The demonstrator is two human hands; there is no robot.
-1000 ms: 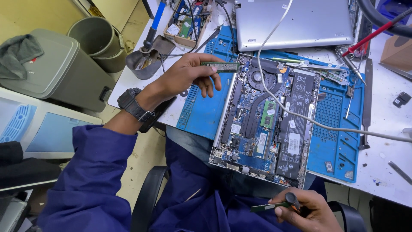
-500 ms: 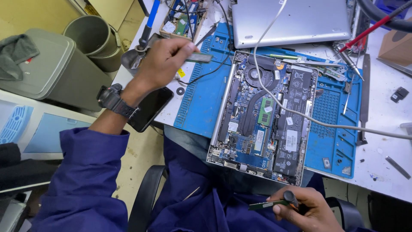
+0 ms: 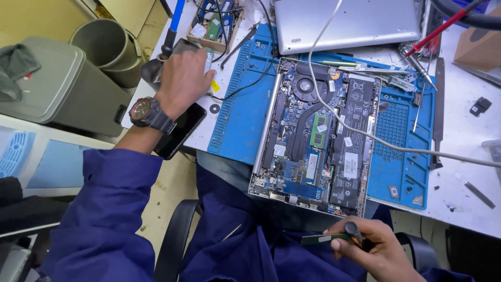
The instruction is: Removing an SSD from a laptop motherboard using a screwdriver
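Note:
An opened laptop [image 3: 313, 136] lies bottom-up on a blue work mat [image 3: 235, 120], its boards, fan and battery bare. My left hand [image 3: 185, 78] is out over the bench's left end, beside a small box of parts [image 3: 211, 26]. Its fingers are curled around a narrow pale strip [image 3: 208, 61], and only the strip's end shows. My right hand [image 3: 376, 248] rests low over my lap. It grips a black-capped screwdriver [image 3: 354, 230] together with a thin green card [image 3: 318, 239] that points left.
A black phone [image 3: 180, 130] lies at the bench edge under my left wrist. A silver laptop cover [image 3: 349, 23] sits at the back. A white cable [image 3: 391, 149] crosses the laptop. Metal tools [image 3: 438, 104] lie on the right, and grey bins [image 3: 107, 47] stand left of the bench.
My left hand has moved from the laptop's upper left corner out to the left with the narrow strip, ending beside the parts box. My right hand has stayed put.

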